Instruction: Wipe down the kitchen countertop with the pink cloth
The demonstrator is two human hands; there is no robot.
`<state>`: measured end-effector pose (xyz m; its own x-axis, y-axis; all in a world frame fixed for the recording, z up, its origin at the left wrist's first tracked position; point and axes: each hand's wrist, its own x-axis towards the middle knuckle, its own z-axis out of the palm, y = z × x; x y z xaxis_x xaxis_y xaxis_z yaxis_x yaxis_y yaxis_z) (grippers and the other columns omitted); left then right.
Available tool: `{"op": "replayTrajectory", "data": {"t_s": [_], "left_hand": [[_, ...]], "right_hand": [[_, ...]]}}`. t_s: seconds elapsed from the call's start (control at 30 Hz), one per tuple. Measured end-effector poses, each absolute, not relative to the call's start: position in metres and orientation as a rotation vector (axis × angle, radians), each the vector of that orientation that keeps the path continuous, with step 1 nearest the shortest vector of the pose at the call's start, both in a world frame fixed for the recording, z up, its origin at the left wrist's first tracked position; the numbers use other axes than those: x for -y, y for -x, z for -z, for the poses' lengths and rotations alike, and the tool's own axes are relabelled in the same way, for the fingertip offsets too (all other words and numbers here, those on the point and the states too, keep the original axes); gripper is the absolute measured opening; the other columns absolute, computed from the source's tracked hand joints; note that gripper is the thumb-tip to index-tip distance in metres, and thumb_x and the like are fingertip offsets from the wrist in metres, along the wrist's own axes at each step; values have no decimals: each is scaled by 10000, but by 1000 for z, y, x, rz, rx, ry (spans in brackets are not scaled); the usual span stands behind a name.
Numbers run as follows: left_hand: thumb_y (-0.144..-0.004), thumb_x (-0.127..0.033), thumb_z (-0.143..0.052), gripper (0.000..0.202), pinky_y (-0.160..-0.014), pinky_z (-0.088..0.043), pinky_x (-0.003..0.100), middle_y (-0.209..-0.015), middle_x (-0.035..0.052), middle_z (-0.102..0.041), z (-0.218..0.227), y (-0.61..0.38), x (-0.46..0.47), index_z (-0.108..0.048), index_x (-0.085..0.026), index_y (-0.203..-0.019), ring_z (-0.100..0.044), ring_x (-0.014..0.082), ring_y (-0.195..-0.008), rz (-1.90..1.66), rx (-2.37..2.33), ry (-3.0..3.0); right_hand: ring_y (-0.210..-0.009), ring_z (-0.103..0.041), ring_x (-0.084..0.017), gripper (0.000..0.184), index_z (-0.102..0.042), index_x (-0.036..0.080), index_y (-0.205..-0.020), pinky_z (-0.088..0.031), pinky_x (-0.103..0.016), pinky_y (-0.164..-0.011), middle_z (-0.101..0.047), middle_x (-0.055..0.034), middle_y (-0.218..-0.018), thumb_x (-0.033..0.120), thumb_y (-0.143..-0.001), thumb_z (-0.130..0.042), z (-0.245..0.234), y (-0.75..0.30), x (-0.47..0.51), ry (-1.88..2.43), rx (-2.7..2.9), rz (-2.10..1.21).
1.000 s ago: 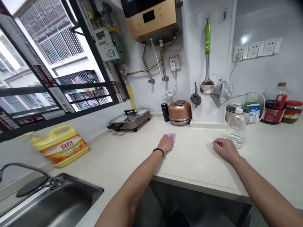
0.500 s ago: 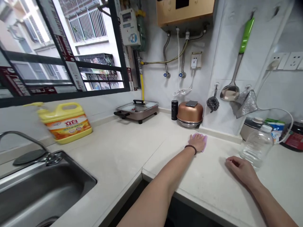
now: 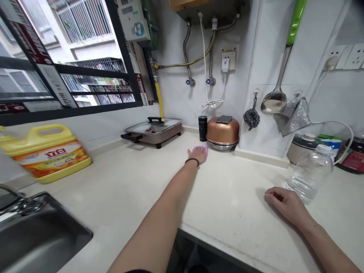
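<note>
My left hand (image 3: 199, 154) reaches across the counter and presses flat on a purple cloth (image 3: 206, 152), its fingers spread over it. The cloth's edges show around the fingers. A dark beaded bracelet (image 3: 192, 161) circles that wrist. Just behind the hand stand a black bottle (image 3: 203, 129) and a copper-coloured domed pot lid (image 3: 223, 131) on a metal pan. At the right, my right hand (image 3: 286, 203) rests on the counter with its fingers loosely curled in, and nothing shows in it. A clear plastic bottle (image 3: 311, 174) stands close beside it.
An electric frying pan (image 3: 155, 131) sits in the back corner. At the left are a yellow detergent jug (image 3: 54, 153) and the sink (image 3: 42, 235). A ladle (image 3: 274, 101), a steel scrubber (image 3: 251, 118) and a silvery cloth (image 3: 294, 115) hang on the wall.
My left hand has slid the purple cloth left along the counter, to in front of the black bottle. The view has turned slightly. My right hand stays beside the clear bottle.
</note>
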<state>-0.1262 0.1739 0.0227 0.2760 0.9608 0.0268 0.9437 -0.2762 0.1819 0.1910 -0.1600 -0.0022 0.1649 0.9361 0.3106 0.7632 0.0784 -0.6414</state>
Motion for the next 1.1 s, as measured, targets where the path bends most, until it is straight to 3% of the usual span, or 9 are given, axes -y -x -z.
{"op": "replayTrajectory", "data": {"t_s": [0.33,0.8,1.1], "left_hand": [[-1071,-368,-160,623,-1290,-130,626,-1775,98,-185,-20,149,-138,-249,-228,-1672,-129,272,-1639,-106,-1730,-2504],[-1066,-453,-120,661,-1291,-86,645,-1782,60,-147,-26,240,9,-166,-282,-1703,-78,262,-1651,-13,-1548,-2569],[-1073,-509,-85,680,-1295,-55,634,-1788,50,-85,-25,277,48,-129,-275,-1710,-28,248,-1654,70,-1525,-2549]], "right_hand": [[-657,-610,-207,427,-784,246,-861,-461,-315,-636,-706,-12,-702,612,-892,-565,9,-200,155,1746,1625,-276],[-750,-680,-238,454,-794,255,-888,-490,-318,-688,-751,-14,-777,645,-863,-564,20,-217,158,1801,1617,-241],[-631,-626,-212,449,-797,248,-851,-459,-314,-624,-727,-20,-703,630,-842,-561,14,-200,154,1729,1669,-232]]}}
